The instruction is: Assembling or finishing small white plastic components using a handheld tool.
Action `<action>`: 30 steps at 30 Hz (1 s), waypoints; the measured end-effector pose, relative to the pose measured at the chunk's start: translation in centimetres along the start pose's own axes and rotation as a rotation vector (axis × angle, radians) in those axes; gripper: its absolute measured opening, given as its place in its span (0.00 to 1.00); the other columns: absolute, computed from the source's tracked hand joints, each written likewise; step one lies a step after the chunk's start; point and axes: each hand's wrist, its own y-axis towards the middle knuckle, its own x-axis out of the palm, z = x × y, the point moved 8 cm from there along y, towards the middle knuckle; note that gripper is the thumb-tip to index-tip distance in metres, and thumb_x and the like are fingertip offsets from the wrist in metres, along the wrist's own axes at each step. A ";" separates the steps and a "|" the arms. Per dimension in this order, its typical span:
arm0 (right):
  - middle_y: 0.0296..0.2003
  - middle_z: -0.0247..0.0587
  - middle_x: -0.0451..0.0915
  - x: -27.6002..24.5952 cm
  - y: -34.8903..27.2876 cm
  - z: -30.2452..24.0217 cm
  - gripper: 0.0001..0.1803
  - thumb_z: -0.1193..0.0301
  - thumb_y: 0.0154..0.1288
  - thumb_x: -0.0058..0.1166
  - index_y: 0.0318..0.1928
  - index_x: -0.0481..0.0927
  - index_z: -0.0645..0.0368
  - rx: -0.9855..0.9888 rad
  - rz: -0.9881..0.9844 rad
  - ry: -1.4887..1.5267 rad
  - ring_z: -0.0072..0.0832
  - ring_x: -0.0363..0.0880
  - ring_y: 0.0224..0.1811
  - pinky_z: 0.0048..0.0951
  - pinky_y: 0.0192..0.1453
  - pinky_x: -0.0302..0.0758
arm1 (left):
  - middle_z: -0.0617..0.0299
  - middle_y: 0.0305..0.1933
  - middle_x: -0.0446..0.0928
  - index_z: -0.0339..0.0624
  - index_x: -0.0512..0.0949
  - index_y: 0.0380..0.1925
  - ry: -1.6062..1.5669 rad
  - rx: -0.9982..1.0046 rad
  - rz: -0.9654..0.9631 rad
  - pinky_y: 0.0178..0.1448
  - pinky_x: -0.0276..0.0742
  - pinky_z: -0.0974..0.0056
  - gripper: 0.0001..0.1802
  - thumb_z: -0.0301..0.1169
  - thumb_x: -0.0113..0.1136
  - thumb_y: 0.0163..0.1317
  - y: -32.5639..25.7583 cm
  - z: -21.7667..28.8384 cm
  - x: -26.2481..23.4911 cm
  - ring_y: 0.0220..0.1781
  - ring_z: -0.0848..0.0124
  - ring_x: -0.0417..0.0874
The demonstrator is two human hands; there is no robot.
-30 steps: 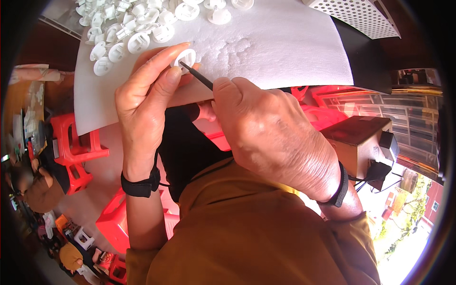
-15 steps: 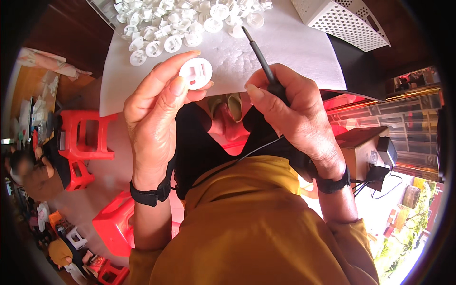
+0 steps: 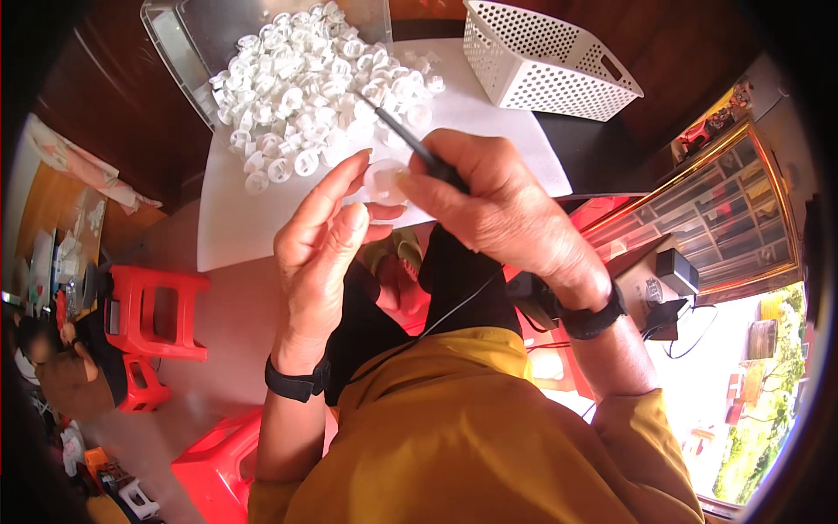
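Note:
My right hand (image 3: 480,188) is wrapped round a black-handled tool with a thin dark shaft (image 3: 397,129), which points up and to the left. The right thumb tip also meets a round white plastic piece (image 3: 381,181), slightly blurred. Close beside that piece, my left hand (image 3: 323,236) has its fingers spread and its thumb away from the piece. Whether the left fingers behind it touch it, I cannot tell. Beyond both hands, a large heap of similar white plastic pieces (image 3: 292,96) lies on a white sheet (image 3: 240,231).
A grey tub (image 3: 179,65) lies tipped behind the heap. At the far right stands a white perforated basket (image 3: 567,87). Red stools (image 3: 157,310) are at the left, where another person (image 3: 65,371) sits. A dark cord (image 3: 454,310) crosses my lap.
My right hand has come left to the white piece with the tool. The left thumb has moved off the piece and the fingers have spread. The view now takes in more of the heap.

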 end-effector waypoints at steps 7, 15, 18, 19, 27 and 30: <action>0.12 0.23 0.63 -15.5 3.3 1.0 0.13 0.62 0.67 0.55 0.36 0.77 0.61 -0.171 0.535 -0.255 0.10 0.58 0.11 0.18 0.14 0.51 | 0.49 0.51 0.78 0.31 0.74 0.53 0.071 -0.085 -0.028 0.46 0.78 0.67 0.20 0.36 0.49 0.70 -0.3 -1.1 -1.5 0.43 0.66 0.84; 0.10 0.24 0.62 -15.9 4.6 6.3 0.17 0.56 0.64 0.58 0.32 0.77 0.58 0.063 0.484 -0.355 0.11 0.57 0.09 0.20 0.12 0.51 | 0.51 0.46 0.80 0.32 0.77 0.49 0.039 -0.105 0.160 0.44 0.78 0.68 0.16 0.33 0.50 0.70 0.0 -2.7 -6.5 0.38 0.70 0.83; 0.11 0.24 0.62 -13.9 4.8 5.8 0.16 0.57 0.65 0.57 0.31 0.76 0.58 0.038 0.443 -0.370 0.10 0.58 0.09 0.19 0.12 0.53 | 0.52 0.45 0.80 0.32 0.77 0.48 0.051 -0.116 0.173 0.44 0.78 0.68 0.16 0.33 0.50 0.70 0.0 -2.7 -6.9 0.38 0.70 0.83; 0.11 0.24 0.62 -13.5 4.8 5.6 0.16 0.58 0.65 0.56 0.32 0.76 0.59 -0.001 0.424 -0.348 0.10 0.58 0.09 0.18 0.12 0.53 | 0.52 0.45 0.80 0.32 0.77 0.48 0.052 -0.115 0.175 0.44 0.78 0.68 0.16 0.33 0.50 0.70 0.1 -2.8 -6.8 0.38 0.70 0.83; 0.15 0.27 0.67 -11.1 5.6 3.6 0.14 0.61 0.65 0.55 0.34 0.76 0.61 -0.101 0.310 -0.321 0.12 0.63 0.12 0.18 0.14 0.61 | 0.53 0.44 0.80 0.32 0.77 0.47 0.054 -0.114 0.192 0.43 0.78 0.68 0.16 0.35 0.51 0.69 -0.1 -3.5 -7.5 0.37 0.71 0.82; 0.15 0.24 0.65 -9.6 6.2 2.4 0.12 0.64 0.67 0.54 0.35 0.76 0.61 -0.104 0.292 -0.312 0.10 0.60 0.12 0.17 0.13 0.57 | 0.53 0.43 0.80 0.33 0.78 0.46 0.061 -0.111 0.205 0.42 0.79 0.68 0.16 0.35 0.52 0.69 -0.2 -3.7 -7.6 0.36 0.71 0.82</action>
